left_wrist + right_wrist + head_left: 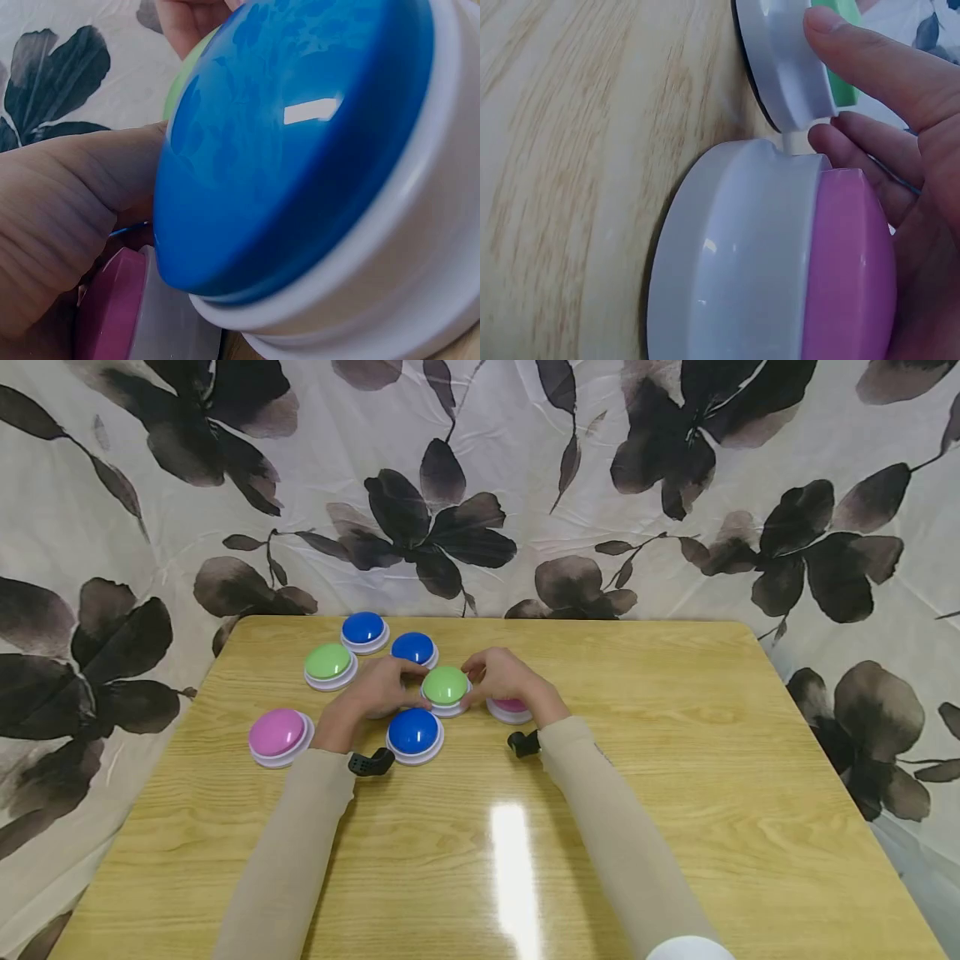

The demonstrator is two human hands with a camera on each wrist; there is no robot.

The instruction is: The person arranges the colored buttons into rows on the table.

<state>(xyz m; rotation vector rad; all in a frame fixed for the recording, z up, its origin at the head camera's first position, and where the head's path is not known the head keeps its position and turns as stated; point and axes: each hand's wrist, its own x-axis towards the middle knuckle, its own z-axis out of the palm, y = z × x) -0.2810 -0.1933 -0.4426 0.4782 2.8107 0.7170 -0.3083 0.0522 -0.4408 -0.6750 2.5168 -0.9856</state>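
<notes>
A green push button [445, 686] with a white base stands between the two hands. My left hand [381, 687] holds its left side, thumb toward me and fingers behind. With thumb and fingers, my right hand [504, 678] grips the right side; in the right wrist view the thumb [826, 21] lies on its white base. Under the right hand sits a pink button [512, 706], partly covered. Below the left hand, another pink button [112, 304] shows in the left wrist view. Just in front of the green one is a blue button [414, 732].
Two more blue buttons [363, 628] [414, 648] stand toward the table's back edge. A second green button [328, 663] and a pink button [277, 735] lie to the left. The wooden table [712, 760] meets a floral cloth [570, 527] behind.
</notes>
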